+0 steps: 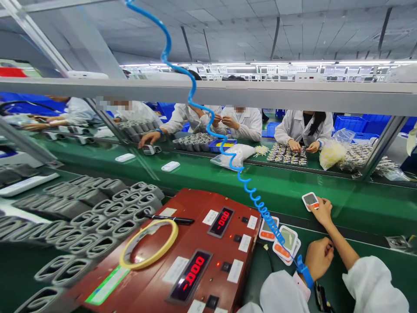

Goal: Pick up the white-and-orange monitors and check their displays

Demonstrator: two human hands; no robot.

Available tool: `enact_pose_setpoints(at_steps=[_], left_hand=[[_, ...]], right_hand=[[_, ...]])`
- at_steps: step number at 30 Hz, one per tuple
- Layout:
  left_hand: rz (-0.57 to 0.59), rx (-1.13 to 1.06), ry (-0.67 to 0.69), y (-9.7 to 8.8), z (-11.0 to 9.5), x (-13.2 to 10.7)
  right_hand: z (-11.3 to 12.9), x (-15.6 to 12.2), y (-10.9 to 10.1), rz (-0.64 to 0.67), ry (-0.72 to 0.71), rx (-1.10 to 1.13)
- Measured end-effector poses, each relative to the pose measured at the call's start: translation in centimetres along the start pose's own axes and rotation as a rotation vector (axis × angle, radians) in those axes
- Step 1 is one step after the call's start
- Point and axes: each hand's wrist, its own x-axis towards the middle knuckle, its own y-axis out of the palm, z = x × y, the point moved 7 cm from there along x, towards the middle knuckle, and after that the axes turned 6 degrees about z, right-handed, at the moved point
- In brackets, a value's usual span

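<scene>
Monitor [310,200]: small, white, orange trim, lying on the green belt [358,204] under your right hand [323,211]. Your fingertips close on its near edge, pinching it lightly. Behind that wrist, your left hand [318,257] curls into a loose fist holding nothing visible, a blue wrist strap [305,271] with coiled cord [260,208] attached. Left of those fingers lie more monitors [282,241], stacked; beyond them, the red tester [195,243].

Left hand [318,257] contents hidden by curled fingers; red tester [182,256] cut off at bottom edge; label text unreadable.
</scene>
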Motion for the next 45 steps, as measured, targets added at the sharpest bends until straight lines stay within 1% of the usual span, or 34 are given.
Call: enact_pose_setpoints(at_steps=[2, 4, 6, 8, 10, 11, 14, 16, 19, 21, 24, 28, 31, 33, 35, 38, 41, 45], left_hand=[[0.002, 0.031, -0.005, -0.1, -0.2, 0.0], [0.002, 0.062, -0.003, -0.2, -0.4, 0.0], [0.004, 0.082, -0.001, -0.3, -0.5, 0.0], [0.011, 0.074, -0.001, -0.2, -0.5, 0.0], [0.015, 0.051, -0.003, -0.1, -0.3, 0.0], [0.014, 0.037, -0.003, -0.1, -0.3, 0.0], [0.007, 0.009, -0.002, -0.2, -0.2, 0.1], [0.006, -0.001, -0.004, -0.3, -0.3, 0.1], [0.013, -0.011, -0.011, -0.4, -0.5, 0.1], [0.022, -0.016, -0.011, -0.3, -0.5, 0.1], [0.04, -0.015, -0.012, -0.3, -0.5, 0.1], [0.054, -0.013, -0.029, -0.2, -0.2, 0.1], [0.063, -0.018, -0.026, -0.1, -0.2, 0.0], [0.067, -0.026, -0.025, -0.1, -0.2, 0.0], [0.064, -0.03, -0.022, -0.2, -0.3, 0.0], [0.062, -0.034, -0.021, -0.2, -0.3, 0.0], [0.067, -0.033, -0.032, -0.1, -0.3, 0.0], [0.062, -0.044, -0.031, -0.1, -0.3, 0.0]], right_hand=[[1.3, -0.3, 0.7, 0.074, -0.086, 0.081], [2.2, -0.9, 1.1, 0.13, -0.137, 0.169], [2.5, -1.6, 0.7, 0.121, -0.137, 0.259], [2.5, -2.5, -0.2, 0.068, -0.113, 0.357], [2.3, -3.6, -1.6, 0.022, -0.086, 0.455], [2.0, -4.1, -2.2, 0.008, -0.066, 0.539], [0.4, -5.8, -4.1, -0.028, 0.017, 0.903], [-1.2, -6.9, -5.0, -0.074, 0.072, 1.081], [-3.2, -8.1, -5.9, -0.138, 0.102, 1.117], [-4.0, -8.5, -6.0, -0.157, 0.095, 1.117], [-4.3, -8.7, -5.9, -0.156, 0.1, 1.094], [-4.0, -8.9, -5.7, -0.115, 0.107, 1.09], [-3.4, -9.0, -6.0, -0.084, 0.097, 1.085], [-2.5, -9.2, -6.4, -0.046, 0.091, 1.072], [-1.0, -9.4, -7.2, 0.006, 0.077, 1.051], [1.9, -10.0, -8.9, 0.068, 0.025, 1.006], [4.5, -10.9, -10.7, 0.064, 0.002, 0.993], [6.5, -12.2, -12.1, 0.081, 0.0, 1.024]])
